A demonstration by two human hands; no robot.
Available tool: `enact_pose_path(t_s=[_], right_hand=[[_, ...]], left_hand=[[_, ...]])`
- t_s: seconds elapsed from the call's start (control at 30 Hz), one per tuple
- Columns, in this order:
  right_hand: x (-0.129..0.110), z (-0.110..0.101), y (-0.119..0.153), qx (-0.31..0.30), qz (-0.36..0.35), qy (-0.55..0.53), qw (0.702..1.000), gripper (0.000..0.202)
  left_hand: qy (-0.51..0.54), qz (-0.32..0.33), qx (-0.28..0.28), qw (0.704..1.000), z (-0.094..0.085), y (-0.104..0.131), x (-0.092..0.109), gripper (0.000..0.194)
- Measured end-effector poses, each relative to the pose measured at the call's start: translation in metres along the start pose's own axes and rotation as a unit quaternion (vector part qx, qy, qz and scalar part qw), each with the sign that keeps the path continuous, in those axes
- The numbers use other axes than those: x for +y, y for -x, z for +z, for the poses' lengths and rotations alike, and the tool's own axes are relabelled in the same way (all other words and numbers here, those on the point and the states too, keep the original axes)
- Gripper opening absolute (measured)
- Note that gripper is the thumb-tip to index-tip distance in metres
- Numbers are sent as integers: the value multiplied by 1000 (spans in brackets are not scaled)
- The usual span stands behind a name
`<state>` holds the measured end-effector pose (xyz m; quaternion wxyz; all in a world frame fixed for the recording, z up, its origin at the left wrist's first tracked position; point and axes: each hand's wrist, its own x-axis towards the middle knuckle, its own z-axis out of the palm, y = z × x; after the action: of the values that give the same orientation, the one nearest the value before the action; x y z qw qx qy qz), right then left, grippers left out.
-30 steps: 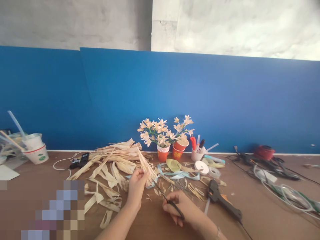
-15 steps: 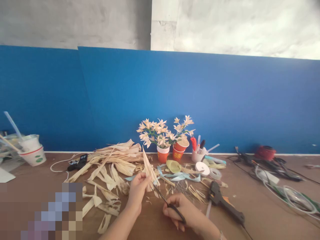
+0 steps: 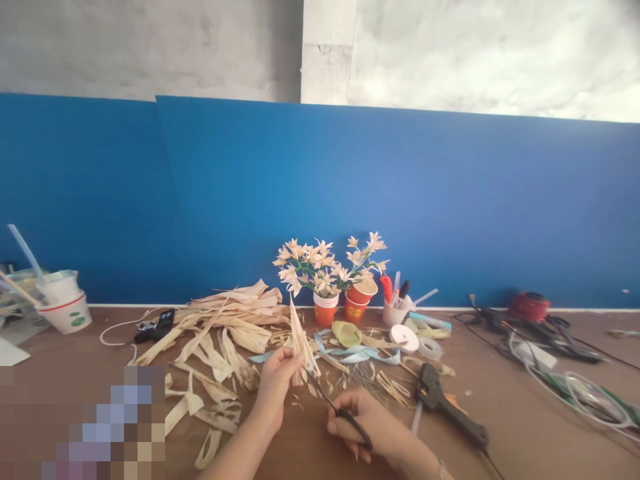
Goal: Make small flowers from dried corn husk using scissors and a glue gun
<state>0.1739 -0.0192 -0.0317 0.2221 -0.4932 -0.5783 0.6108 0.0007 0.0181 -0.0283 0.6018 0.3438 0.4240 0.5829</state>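
My left hand [image 3: 278, 381] pinches a pale, pointed strip of dried corn husk [image 3: 301, 340] between thumb and fingers, its tip upward. In my right hand [image 3: 363, 427] are dark-handled scissors [image 3: 345, 415], fingers wrapped around the handles. The blades point up and left and meet the lower edge of the husk; whether they are parted there I cannot tell. Left of my hands lies a heap of dried husks [image 3: 240, 307]. Small husk scraps and thin wires [image 3: 357, 380] are scattered just beyond the scissors.
Husk flowers [image 3: 313, 260] stand in orange paper cups [image 3: 326, 311] at the back. A glue gun [image 3: 447, 407] lies on the right. Near it are a pen cup [image 3: 394, 313], a white roll [image 3: 404, 339] and tape [image 3: 430, 348]. Cables [image 3: 575, 393] spread farther right; a white cup [image 3: 67, 313] stands far left.
The husk strip has shifted slightly to the right and turned a little more upright. Both hands keep their hold, and the scissors have hardly moved.
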Motion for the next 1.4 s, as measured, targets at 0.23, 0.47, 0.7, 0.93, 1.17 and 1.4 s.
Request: enact_pose_path(t_s=[0.23, 0.47, 0.7, 0.93, 1.17, 1.4], right_hand=[[-5, 1, 1, 9, -8, 25, 1000, 16], [-2, -5, 1, -11, 11, 4, 1000, 21], [-1, -13, 7, -30, -77, -94, 992, 33], [-2, -8, -5, 148, -135, -86, 976, 37], [-3, -3, -7, 156, -140, -86, 974, 43], [-1, 5, -5, 89, -140, -54, 985, 32]], left_hand=[[3, -5, -4, 1000, 0, -1, 1, 25], [9, 7, -1, 1000, -1, -2, 2, 25], [-34, 10, -24, 999, 4, 4, 5, 28], [-89, 24, -40, 995, 10, 8, -2, 30], [-56, 41, -9, 998, 13, 12, 0, 34], [-32, 79, 62, 994, 11, 10, 3, 33]])
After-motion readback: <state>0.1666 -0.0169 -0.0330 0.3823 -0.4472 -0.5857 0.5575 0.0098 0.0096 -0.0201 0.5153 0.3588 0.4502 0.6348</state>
